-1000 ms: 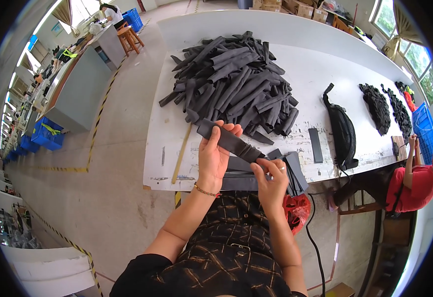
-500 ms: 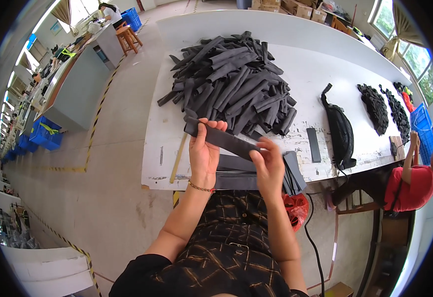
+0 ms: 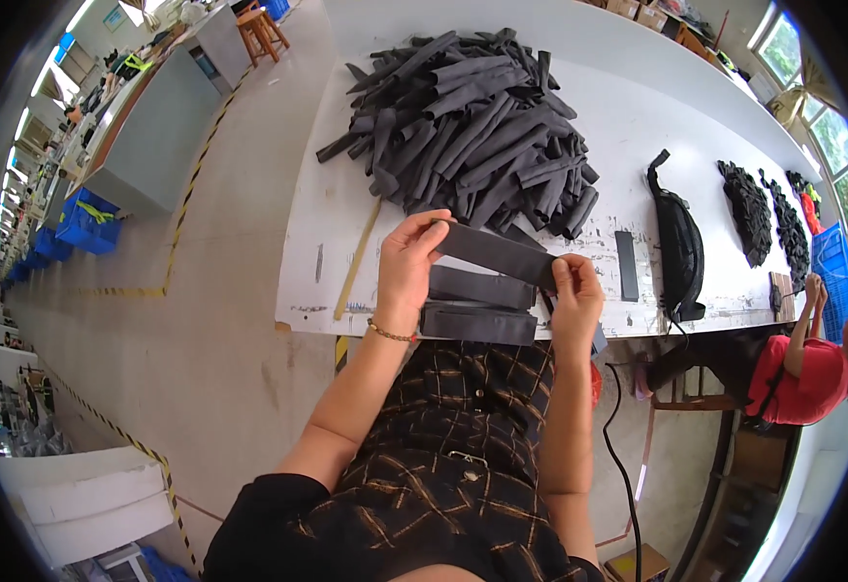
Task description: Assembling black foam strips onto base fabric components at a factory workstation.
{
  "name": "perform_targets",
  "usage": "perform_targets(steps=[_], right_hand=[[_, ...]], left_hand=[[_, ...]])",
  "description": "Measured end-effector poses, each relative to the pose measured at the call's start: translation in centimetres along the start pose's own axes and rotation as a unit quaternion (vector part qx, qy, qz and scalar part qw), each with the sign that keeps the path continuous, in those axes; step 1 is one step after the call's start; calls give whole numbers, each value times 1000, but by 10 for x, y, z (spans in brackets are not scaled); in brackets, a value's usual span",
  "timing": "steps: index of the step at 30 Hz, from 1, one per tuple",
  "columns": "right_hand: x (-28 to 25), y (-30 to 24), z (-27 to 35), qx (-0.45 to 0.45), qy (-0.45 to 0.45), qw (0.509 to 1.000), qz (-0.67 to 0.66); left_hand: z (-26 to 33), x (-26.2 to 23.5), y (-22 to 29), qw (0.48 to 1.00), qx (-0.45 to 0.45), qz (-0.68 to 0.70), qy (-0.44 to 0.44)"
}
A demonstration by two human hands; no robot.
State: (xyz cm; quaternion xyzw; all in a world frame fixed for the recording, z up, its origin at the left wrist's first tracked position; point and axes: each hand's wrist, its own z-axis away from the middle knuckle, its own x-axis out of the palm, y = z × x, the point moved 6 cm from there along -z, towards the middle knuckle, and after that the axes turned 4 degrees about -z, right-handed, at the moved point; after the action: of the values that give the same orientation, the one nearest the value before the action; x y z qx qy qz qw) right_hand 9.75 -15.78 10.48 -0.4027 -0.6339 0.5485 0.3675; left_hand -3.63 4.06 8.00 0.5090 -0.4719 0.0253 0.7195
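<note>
A dark grey fabric strip (image 3: 497, 256) is stretched between my two hands above the table's near edge. My left hand (image 3: 410, 264) pinches its left end between thumb and fingers. At the other end, my right hand (image 3: 576, 296) grips the strip the same way. Below the held piece lie flat dark strips (image 3: 477, 324) in a neat stack, partly covered by it. Just beyond my hands rises a big heap of curled dark grey strips (image 3: 472, 126).
A thin wooden stick (image 3: 357, 260) lies left on the white table (image 3: 312, 281). To the right are a single flat strip (image 3: 627, 266), a black waist bag (image 3: 676, 247) and black bundles (image 3: 745, 213). A person in red (image 3: 800, 378) sits at the right, by a blue crate (image 3: 834, 281).
The strip has turned from a slanting, partly folded hold to lying flat and taut. My right hand moved rightward; my left hand now grips the strip's end. The whole view shifted slightly.
</note>
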Motion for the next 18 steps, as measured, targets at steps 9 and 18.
perform_targets(steps=[9, 18], right_hand=[[-12, 76, 8, 57, -21, 974, 218], [-66, 74, 4, -103, 66, 881, 457]], left_hand=[[11, -59, -31, 820, 66, -568, -7], [-38, 31, -45, 735, 272, -599, -167]])
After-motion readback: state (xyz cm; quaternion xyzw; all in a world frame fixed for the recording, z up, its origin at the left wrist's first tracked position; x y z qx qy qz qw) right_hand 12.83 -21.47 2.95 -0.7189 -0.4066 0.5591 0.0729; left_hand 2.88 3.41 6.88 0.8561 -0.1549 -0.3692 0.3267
